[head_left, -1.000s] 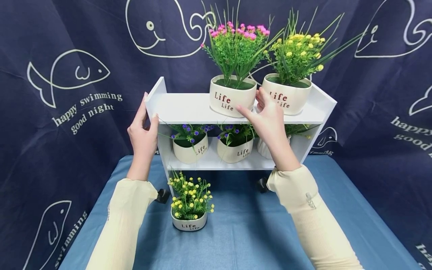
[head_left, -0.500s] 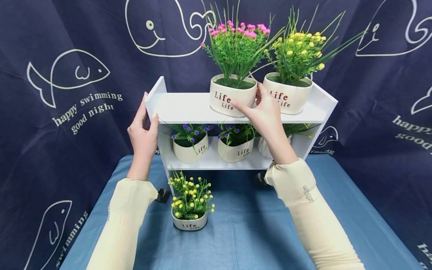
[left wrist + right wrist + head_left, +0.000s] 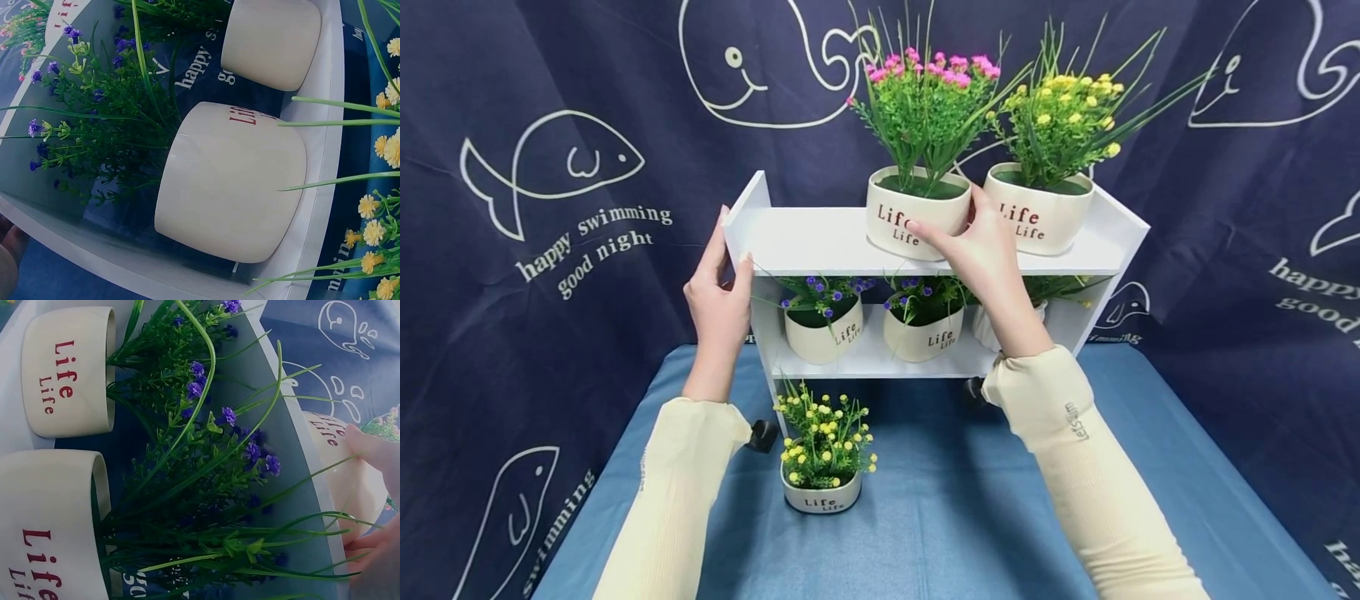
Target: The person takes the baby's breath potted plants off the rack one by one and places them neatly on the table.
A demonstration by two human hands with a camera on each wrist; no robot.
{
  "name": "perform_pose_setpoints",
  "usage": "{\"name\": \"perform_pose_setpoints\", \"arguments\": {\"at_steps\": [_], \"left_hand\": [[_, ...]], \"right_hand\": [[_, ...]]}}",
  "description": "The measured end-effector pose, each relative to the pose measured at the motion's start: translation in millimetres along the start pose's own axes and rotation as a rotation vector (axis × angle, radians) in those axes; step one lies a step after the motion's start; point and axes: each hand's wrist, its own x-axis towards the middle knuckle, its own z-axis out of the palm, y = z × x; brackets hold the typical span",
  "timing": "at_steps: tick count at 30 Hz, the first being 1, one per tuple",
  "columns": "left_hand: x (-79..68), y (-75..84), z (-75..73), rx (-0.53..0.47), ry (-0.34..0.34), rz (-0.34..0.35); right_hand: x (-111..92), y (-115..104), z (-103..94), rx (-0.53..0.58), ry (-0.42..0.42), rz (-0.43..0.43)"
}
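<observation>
Gripping pink-flowered pot [image 3: 921, 207] near shelf edge [image 3: 820, 272]

The pink-flowered pot [image 3: 934, 213] looks like glazed ceramic, smooth with a soft gloss, and its blooms [image 3: 928, 70] look like plastic. The shelf unit [image 3: 820, 237] has smooth panels with a satin finish (they look like coated board). The tablecloth [image 3: 925, 517] is matt fabric, the backdrop [image 3: 565, 350] creased, dull cloth, and the sleeves [image 3: 1105, 492] ribbed knit; the grass blades [image 3: 350, 122] look like plastic
</observation>
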Motion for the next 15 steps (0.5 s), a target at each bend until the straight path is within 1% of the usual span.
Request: {"name": "perform_pose_setpoints", "arguments": {"at_steps": [7,15], "left_hand": [[-0.1,0.3,0.7,-0.009,-0.008,-0.001],[0.0,-0.1,0.5,-0.001,0.002,-0.004]], "right_hand": [[-2,2,0.1,0.041,0.026,-0.004],[-11,2,-2.4,0.103,0.036,-0.040]]}}
